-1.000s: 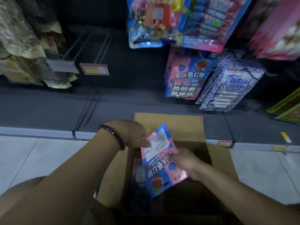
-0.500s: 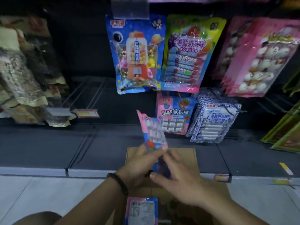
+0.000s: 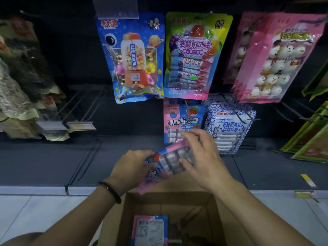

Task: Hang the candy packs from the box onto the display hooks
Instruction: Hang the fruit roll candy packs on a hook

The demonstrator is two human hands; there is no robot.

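Observation:
A pink and blue candy pack (image 3: 170, 160) is held tilted above the cardboard box (image 3: 218, 215), in front of the shelf. My left hand (image 3: 129, 169) grips its lower left end. My right hand (image 3: 200, 155) holds its upper right end, fingers curled over the top edge. Matching packs (image 3: 179, 119) hang on a low display hook just behind my right hand. Another pack (image 3: 149, 229) lies face down inside the box.
Blue gumball packs (image 3: 131, 57), green-pink packs (image 3: 191, 55), pink marshmallow packs (image 3: 276, 57) and blue-white packs (image 3: 230, 128) hang around. Bare hooks with price tags (image 3: 79, 125) stick out at left. A dark base shelf (image 3: 53, 160) runs across, tiled floor below.
The pack rose out of the box, stood upright, then tipped flat and sideways. My right hand moved up to its top end. The view lifted toward the hooks.

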